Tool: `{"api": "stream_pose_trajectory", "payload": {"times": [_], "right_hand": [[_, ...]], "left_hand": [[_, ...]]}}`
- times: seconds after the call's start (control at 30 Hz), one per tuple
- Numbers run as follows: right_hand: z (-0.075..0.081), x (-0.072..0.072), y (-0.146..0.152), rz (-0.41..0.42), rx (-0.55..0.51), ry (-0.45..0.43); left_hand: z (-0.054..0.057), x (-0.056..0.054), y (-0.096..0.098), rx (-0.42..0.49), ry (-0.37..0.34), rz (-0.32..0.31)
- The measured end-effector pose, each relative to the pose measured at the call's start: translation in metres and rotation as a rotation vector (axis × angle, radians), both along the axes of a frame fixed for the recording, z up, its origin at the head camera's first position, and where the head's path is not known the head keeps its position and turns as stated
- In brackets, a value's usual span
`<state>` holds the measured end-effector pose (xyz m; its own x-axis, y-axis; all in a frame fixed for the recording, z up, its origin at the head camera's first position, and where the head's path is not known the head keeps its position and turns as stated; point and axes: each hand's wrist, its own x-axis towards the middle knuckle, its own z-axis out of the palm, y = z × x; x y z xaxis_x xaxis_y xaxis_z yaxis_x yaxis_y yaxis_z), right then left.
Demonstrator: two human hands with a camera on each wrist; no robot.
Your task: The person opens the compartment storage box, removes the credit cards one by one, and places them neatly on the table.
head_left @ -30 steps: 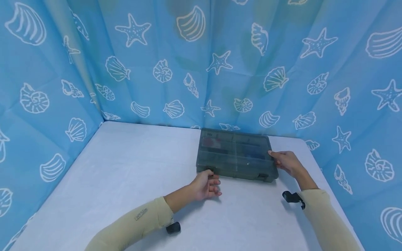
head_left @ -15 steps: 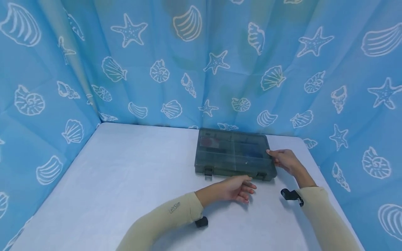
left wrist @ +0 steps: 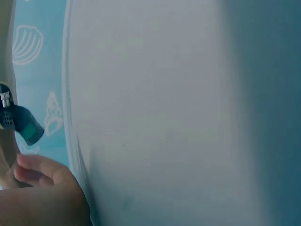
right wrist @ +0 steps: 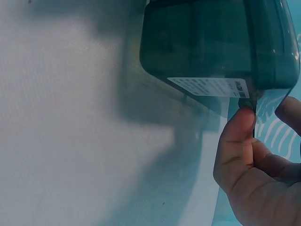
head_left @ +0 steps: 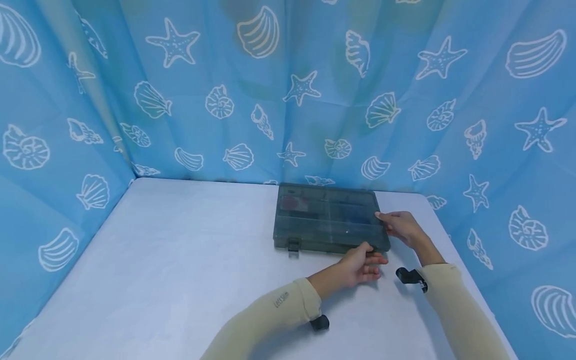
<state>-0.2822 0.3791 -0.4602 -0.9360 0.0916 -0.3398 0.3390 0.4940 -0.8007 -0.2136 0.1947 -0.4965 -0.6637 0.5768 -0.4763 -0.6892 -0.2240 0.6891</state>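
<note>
A dark translucent plastic storage box (head_left: 302, 225) with compartments lies on the white table, its lid down. Its front left latch (head_left: 294, 248) hangs folded down. My right hand (head_left: 405, 229) grips the box's right side, thumb on the lid's edge. In the right wrist view the fingers of the right hand (right wrist: 263, 174) hold the box (right wrist: 197, 42) beside a white label (right wrist: 211, 87). At the front right corner my left hand (head_left: 360, 265) has its thumb against the box's front, over the right latch, which it hides. Its other fingers stick out loosely below.
A white cloth covers the table (head_left: 180, 260). Blue curtains (head_left: 202, 90) with shell prints hang behind and at both sides, close to the box's back edge. A black camera mount (head_left: 320, 323) sits under the left sleeve, another mount (head_left: 409, 276) by the right.
My left hand has moved right along the box's front, from the left latch to the right corner. The left latch has come down. The right hand keeps its grip on the box.
</note>
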Motion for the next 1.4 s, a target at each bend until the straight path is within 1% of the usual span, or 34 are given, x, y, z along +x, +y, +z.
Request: {"api": "stream_pose_trajectory", "payload": {"times": [0.07,0.13,0.23,0.33,0.4,0.47,0.53,0.57,0.6,0.67,0.73,0.77,0.8,0.83,0.9,0.97,1.03,1.1,1.13,1.17,1.2,1.23,1.27,1.33,1.4], "right_hand": [[0.000,0.000,-0.001,0.000,0.002,0.002],[0.000,0.000,-0.001,-0.004,0.013,-0.004],[0.001,-0.001,0.000,-0.002,0.025,-0.017],[0.001,-0.001,0.001,-0.006,0.028,-0.025],[0.001,-0.001,0.001,-0.001,0.025,-0.017],[0.001,-0.002,0.001,-0.004,0.021,-0.018],[0.002,-0.002,0.001,0.007,0.025,-0.016],[0.003,-0.001,0.001,0.010,0.029,-0.016],[0.004,-0.001,0.002,0.013,0.036,-0.019],[0.007,0.000,0.003,0.030,0.055,-0.025],[0.010,0.001,0.004,0.047,0.064,-0.038],[0.011,0.002,0.005,0.057,0.064,-0.045],[0.013,0.004,0.006,0.071,0.065,-0.052],[0.015,0.005,0.007,0.086,0.063,-0.057],[0.020,0.010,0.008,0.115,0.056,-0.072],[0.025,0.013,0.009,0.146,0.053,-0.078],[0.030,0.017,0.010,0.165,0.047,-0.095],[0.033,0.019,0.011,0.173,0.036,-0.109],[0.033,0.020,0.011,0.177,0.027,-0.113],[0.034,0.021,0.011,0.178,0.015,-0.118],[0.033,0.022,0.011,0.178,0.005,-0.120],[0.033,0.022,0.011,0.177,-0.002,-0.121],[0.032,0.022,0.011,0.180,-0.006,-0.117],[0.031,0.022,0.010,0.194,-0.005,-0.106],[0.029,0.022,0.008,0.193,0.002,-0.101]], "left_hand": [[0.000,0.001,0.000,-0.008,0.003,0.013],[-0.002,0.001,-0.001,-0.023,0.018,0.000],[-0.004,0.000,-0.004,-0.038,0.042,-0.052],[-0.006,-0.001,-0.008,-0.070,0.043,-0.094],[-0.004,-0.001,-0.010,-0.103,0.027,-0.129],[0.000,-0.001,-0.014,-0.141,0.018,-0.188],[0.009,0.000,-0.019,-0.170,0.039,-0.279],[0.016,-0.001,-0.022,-0.182,0.061,-0.328],[0.023,-0.002,-0.026,-0.190,0.103,-0.378],[0.041,-0.007,-0.035,-0.212,0.219,-0.456],[0.058,-0.016,-0.048,-0.226,0.332,-0.494],[0.065,-0.022,-0.057,-0.235,0.387,-0.496],[0.071,-0.028,-0.067,-0.244,0.431,-0.485],[0.077,-0.035,-0.078,-0.250,0.460,-0.470],[0.086,-0.050,-0.103,-0.270,0.506,-0.416],[0.093,-0.064,-0.132,-0.307,0.568,-0.339],[0.097,-0.078,-0.160,-0.404,0.660,-0.262],[0.096,-0.087,-0.186,-0.547,0.741,-0.189],[0.095,-0.090,-0.197,-0.623,0.763,-0.166],[0.093,-0.092,-0.207,-0.703,0.774,-0.153],[0.090,-0.094,-0.215,-0.768,0.766,-0.157],[0.088,-0.095,-0.222,-0.807,0.738,-0.168],[0.086,-0.095,-0.227,-0.825,0.704,-0.189],[0.080,-0.095,-0.234,-0.808,0.629,-0.230],[0.074,-0.094,-0.238,-0.752,0.557,-0.250]]}}
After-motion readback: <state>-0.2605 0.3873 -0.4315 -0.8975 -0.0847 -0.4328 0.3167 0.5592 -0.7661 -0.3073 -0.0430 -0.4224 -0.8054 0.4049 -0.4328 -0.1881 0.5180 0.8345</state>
